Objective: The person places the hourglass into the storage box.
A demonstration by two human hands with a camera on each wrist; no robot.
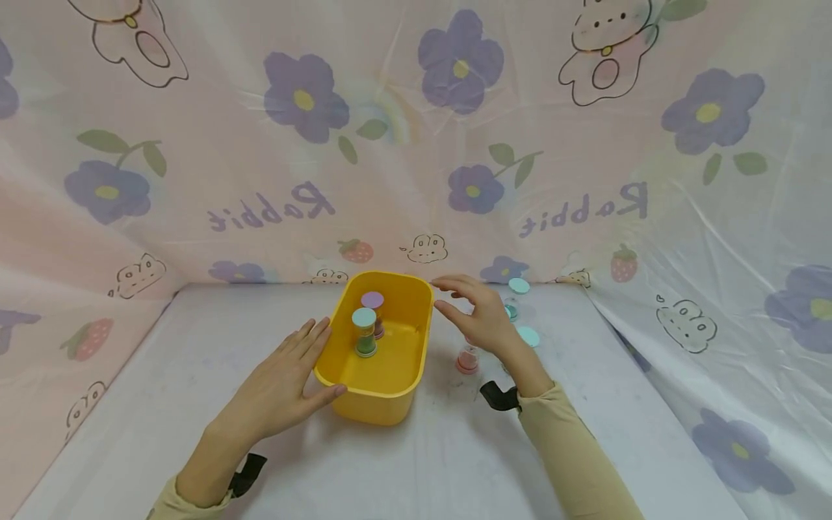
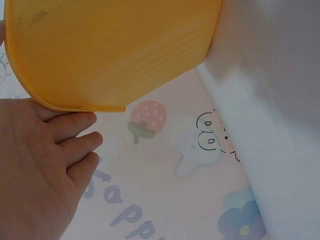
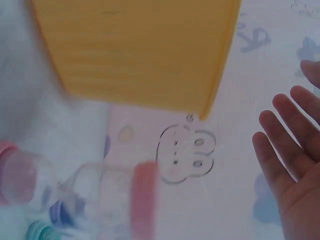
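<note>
A yellow bin (image 1: 383, 404) stands mid-table. Against its left side rest the straight fingers of my left hand (image 1: 276, 393), its thumb along the near rim. In the left wrist view the left hand (image 2: 37, 165) touches the bin's rim (image 2: 85, 107). Inside the bin stand a green sand timer (image 1: 365, 342) with a pale teal cap and a purple-capped sand timer (image 1: 373, 299) behind it. My right hand (image 1: 484, 314) hovers empty just right of the bin, fingers loosely bent. Below it a pink sand timer (image 1: 467, 361) is partly hidden; the right hand (image 3: 302, 180) is apart from it.
Right of the right hand stand teal-capped sand timers (image 1: 518, 286), another cap (image 1: 529, 336) partly behind the wrist. A pink cap (image 3: 144, 200) shows in the right wrist view. A printed cloth (image 1: 390, 159) walls the white table (image 1: 214, 325) at back and sides.
</note>
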